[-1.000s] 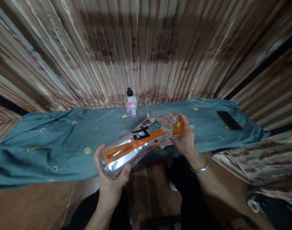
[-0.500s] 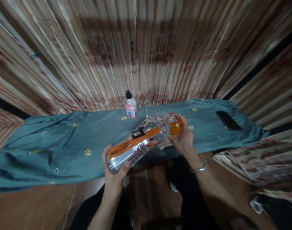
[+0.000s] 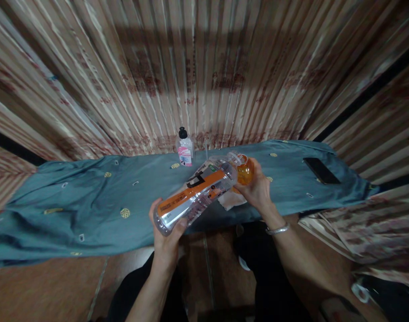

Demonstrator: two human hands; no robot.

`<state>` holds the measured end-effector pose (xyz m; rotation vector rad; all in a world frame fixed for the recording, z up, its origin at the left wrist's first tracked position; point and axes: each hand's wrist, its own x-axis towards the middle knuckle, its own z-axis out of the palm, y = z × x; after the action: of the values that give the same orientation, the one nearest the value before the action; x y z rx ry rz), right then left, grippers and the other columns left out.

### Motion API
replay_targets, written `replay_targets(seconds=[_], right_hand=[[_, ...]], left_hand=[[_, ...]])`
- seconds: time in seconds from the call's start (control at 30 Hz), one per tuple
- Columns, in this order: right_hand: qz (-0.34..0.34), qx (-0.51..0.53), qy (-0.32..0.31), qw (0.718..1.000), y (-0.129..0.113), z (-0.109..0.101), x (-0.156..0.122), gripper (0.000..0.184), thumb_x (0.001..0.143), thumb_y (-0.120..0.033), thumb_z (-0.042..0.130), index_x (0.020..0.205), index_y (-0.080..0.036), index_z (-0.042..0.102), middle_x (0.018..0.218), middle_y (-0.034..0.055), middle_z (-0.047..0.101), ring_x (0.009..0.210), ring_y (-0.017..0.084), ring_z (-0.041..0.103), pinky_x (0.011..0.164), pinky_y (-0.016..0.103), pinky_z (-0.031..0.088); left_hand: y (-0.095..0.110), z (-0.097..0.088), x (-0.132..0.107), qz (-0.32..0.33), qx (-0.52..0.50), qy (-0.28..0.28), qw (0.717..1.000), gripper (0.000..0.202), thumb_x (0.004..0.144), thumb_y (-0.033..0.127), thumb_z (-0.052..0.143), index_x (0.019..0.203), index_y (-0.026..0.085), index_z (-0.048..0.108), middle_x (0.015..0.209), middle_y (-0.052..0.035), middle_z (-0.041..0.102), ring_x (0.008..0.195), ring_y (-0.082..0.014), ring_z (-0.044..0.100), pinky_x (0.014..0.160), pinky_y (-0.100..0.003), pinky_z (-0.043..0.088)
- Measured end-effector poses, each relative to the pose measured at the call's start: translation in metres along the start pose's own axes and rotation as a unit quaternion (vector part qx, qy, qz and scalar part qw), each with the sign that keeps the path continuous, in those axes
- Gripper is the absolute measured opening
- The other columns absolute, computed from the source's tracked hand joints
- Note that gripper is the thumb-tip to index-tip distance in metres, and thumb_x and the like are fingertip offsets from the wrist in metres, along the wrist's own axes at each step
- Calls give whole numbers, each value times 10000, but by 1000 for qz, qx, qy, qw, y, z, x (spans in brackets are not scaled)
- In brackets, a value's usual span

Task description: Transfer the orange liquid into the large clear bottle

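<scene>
My left hand (image 3: 169,239) is wrapped round the base of a large clear plastic bottle (image 3: 197,192) with an orange and silver label. The bottle lies tilted in the air, its neck up and to the right. In my right hand (image 3: 259,188) is a small orange see-through container (image 3: 246,171), held against the mouth end of the bottle. I cannot tell whether the two are joined or only touching. Below them, a torn-edged pale piece of paper (image 3: 231,200) shows partly, the bottle covering the rest.
A clear pump-type bottle (image 3: 185,154) with a black top and pink label stands behind, near the curtain (image 3: 197,80). A black phone (image 3: 321,171) lies at the right on the blue-green cloth (image 3: 93,197). A thin clear stick (image 3: 206,150) rises behind the large bottle.
Both hands and the large bottle have shifted slightly; the base end is a little higher and further right. More of the paper beneath now shows. Both grips stay the same.
</scene>
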<state>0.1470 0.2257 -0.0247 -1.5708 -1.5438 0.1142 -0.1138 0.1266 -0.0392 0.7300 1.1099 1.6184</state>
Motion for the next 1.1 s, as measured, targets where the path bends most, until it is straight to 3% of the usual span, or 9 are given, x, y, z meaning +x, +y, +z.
replay_targets(seconds=[0.13,0.33,0.47,0.67,0.83,0.97,1.1], right_hand=[[7,36,-4,999,0,5,7,825,669,-507,815,1370,-188,519,1194,152,771,1036,375,771,868,494,638],[4,73,-16,997,2,6,8,841,686,-556,814,1385,-202,511,1192,140,773,1051,356,770,882,491,639],[0,72,-35,997,5,0,10,841,666,-498,840,1389,-208,522,1204,132,768,1082,366,760,914,505,631],[-3,80,-55,995,9,-5,15,865,671,-527,845,1400,-193,521,1249,148,752,1142,366,738,964,528,615],[-27,103,-78,991,16,-4,15,918,681,-513,848,1458,-192,478,1346,170,707,1218,371,704,1030,552,584],[-41,114,-110,987,18,-10,21,1031,698,-497,858,1559,-236,353,1366,142,699,1216,351,705,1034,559,581],[-74,118,-161,977,15,-18,33,956,666,-494,887,1477,-230,454,1337,119,712,1192,336,714,1022,509,589]], left_hand=[[-1,5,2,9,-12,-9,1000,940,587,356,963,1369,332,442,1235,-46,678,1071,-238,702,980,-406,571],[-2,8,3,8,-11,-18,1000,989,532,320,979,1359,326,435,1222,-54,666,1046,-252,712,935,-422,600],[-1,8,2,0,-4,-18,1000,968,538,328,972,1344,325,437,1236,-59,659,1038,-257,710,848,-396,630],[3,13,2,-13,3,-19,1000,979,520,351,972,1324,316,415,1213,-65,660,863,-232,731,692,-374,649],[9,16,-5,-16,17,0,1000,921,561,342,966,1316,322,440,1225,-60,658,942,-230,706,661,-317,638],[14,20,-13,-9,24,16,1000,911,565,345,969,1325,325,466,1190,-46,673,861,-205,701,645,-309,638],[18,26,-17,14,17,39,999,886,561,337,972,1312,300,504,1183,-50,667,841,-191,698,608,-277,635]])
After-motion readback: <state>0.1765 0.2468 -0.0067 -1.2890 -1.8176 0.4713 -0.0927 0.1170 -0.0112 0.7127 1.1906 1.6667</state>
